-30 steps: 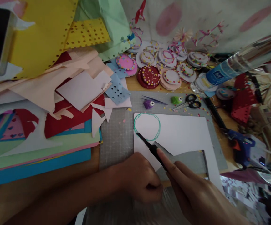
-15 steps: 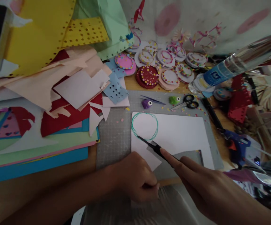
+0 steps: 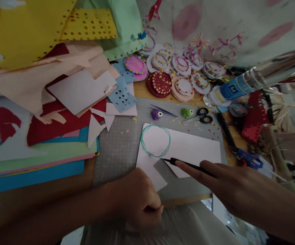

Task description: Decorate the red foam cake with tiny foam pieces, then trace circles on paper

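A white sheet of paper [image 3: 193, 144] with a green hand-drawn circle [image 3: 170, 141] at its left lies on the grey cutting mat [image 3: 119, 146]. The sheet has a notch cut from its lower edge. My right hand [image 3: 229, 183] grips a slim black craft knife [image 3: 188, 164], its thin tip at the notch's inner corner, just below the circle. A thin line in the paper runs left from that tip. My left hand [image 3: 142, 200] is closed in a fist by the sheet's lower left part; the inside of the fist is hidden.
Behind the sheet lie a purple punch [image 3: 156, 114], tweezers [image 3: 164, 110], a green punch [image 3: 187, 112] and black scissors [image 3: 203, 115]. Colored paper scraps [image 3: 73, 92] pile at left. Decorated paper discs [image 3: 160, 83] and a bottle [image 3: 239, 85] stand behind; a blue glue gun [image 3: 247, 158] lies right.
The knife tip has moved right along the circle's underside to the notch corner. The sheet has turned slightly clockwise. My left fist stays closed; the view has shifted a little.
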### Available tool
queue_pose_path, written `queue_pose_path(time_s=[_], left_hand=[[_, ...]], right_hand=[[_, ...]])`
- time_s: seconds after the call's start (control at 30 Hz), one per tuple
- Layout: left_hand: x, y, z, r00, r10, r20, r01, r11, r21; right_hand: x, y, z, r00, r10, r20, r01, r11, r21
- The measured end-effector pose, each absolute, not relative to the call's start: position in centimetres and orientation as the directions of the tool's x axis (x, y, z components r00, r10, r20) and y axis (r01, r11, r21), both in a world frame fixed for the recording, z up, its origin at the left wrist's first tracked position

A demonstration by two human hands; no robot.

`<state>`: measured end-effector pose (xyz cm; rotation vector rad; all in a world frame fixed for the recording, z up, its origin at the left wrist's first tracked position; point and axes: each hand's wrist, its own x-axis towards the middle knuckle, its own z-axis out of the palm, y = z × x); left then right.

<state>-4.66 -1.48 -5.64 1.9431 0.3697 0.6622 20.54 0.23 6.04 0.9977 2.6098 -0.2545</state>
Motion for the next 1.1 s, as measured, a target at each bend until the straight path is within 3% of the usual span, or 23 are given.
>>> queue_pose_path(time_s=[0.07, 0.4, 1.1], left_hand=[[-4.6, -1.5, -5.6, 0.809, 0.518, 0.277, -0.014, -0.455, 0.890], [-4.2, -1.8, -5.6, 0.757, 0.570, 0.319, 0.008, -0.496, 0.868], [-4.1, -1.8, -5.8, 0.752, 0.551, 0.361, 0.019, -0.566, 0.824]], right_hand=[[20.6, 1.0, 6.2, -0.721, 0.557, -0.412, 0.638, 0.766, -0.080], [21.5, 1.0, 5.7, -0.723, 0.555, -0.412, 0.661, 0.728, -0.179], [22.1, 0.4, 6.0, -0.714, 0.570, -0.407, 0.679, 0.706, -0.201]])
